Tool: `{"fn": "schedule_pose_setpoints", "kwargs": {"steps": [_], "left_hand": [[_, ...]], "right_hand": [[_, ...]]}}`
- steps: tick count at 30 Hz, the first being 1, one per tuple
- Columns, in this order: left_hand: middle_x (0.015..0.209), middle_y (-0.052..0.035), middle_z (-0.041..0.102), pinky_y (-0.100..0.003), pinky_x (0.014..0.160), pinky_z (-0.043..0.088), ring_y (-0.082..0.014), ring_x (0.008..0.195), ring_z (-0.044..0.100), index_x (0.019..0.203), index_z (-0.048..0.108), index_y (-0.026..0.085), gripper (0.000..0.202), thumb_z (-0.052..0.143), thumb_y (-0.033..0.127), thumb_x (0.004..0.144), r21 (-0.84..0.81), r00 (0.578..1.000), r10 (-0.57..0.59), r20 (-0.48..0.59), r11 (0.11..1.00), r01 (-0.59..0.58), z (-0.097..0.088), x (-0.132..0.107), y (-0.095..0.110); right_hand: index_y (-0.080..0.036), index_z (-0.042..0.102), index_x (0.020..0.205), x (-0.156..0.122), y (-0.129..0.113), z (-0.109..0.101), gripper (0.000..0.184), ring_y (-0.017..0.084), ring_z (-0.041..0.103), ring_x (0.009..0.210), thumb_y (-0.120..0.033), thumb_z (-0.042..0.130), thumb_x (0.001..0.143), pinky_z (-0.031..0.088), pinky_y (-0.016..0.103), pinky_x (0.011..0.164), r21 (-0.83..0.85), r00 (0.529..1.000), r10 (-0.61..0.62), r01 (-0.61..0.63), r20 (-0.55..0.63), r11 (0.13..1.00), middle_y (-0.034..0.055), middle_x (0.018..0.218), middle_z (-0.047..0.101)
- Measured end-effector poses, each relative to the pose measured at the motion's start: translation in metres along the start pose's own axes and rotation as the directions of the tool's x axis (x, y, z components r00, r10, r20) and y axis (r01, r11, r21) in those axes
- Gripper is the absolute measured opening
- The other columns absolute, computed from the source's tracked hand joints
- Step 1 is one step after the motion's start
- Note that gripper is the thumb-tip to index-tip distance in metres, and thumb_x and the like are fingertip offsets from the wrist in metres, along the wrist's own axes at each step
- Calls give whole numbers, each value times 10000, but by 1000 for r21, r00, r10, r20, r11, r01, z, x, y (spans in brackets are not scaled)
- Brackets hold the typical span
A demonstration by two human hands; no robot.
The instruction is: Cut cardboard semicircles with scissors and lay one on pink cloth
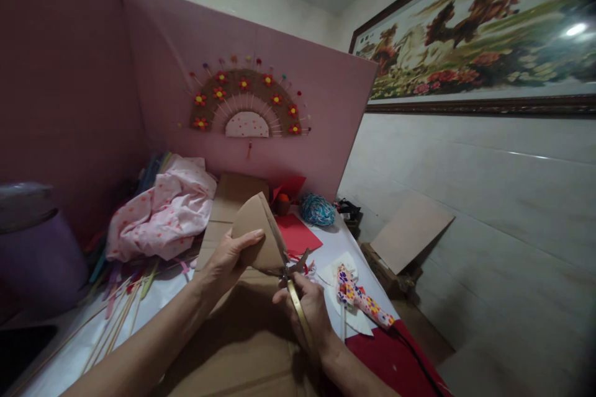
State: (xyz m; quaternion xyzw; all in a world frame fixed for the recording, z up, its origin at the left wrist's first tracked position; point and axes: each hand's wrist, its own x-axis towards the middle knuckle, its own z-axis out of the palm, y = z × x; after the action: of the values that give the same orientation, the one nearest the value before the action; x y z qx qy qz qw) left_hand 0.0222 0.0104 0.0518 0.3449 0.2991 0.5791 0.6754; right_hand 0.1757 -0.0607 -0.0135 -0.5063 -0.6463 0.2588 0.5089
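View: head camera, the only one.
Left hand (233,252): thumb flat on the near face of the cardboard piece (254,223), pinching it; the fingers behind are mostly hidden.
Right hand (305,303): closed around the handles of the scissors (298,307); blades at the piece's lower right corner. Can't tell if they bite.
Cardboard piece: up off the counter (343,237), between the hands; curved edge, looks doubled or folded.
Handling: should be light, fairly stiff, grippy; likely to crease if squeezed hard. Best hold: flat face, thumb clear of blades.
Under hands: large cardboard sheet (223,353).
Beyond hands: red sheet (298,234), yarn ball (318,209).
Right of right hand: flower-patterned corded tool (361,298), probably a glue gun.
Left of left hand: bunched dotted cloth (167,211).
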Motion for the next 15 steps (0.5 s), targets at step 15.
{"fn": "schedule_pose_setpoints", "kwargs": {"steps": [15], "left_hand": [[691, -20, 724, -223, 512, 546, -139, 561, 653, 863, 637, 122, 378, 816, 130, 531, 16, 1000, -8, -29, 1000, 8, -7, -5, 10]], "right_hand": [[-112, 619, 895, 2, -2, -3, 703, 115, 432, 488, -778, 482, 719, 332, 205, 425, 89, 986, 77, -91, 146, 992, -29, 544, 456]]}}
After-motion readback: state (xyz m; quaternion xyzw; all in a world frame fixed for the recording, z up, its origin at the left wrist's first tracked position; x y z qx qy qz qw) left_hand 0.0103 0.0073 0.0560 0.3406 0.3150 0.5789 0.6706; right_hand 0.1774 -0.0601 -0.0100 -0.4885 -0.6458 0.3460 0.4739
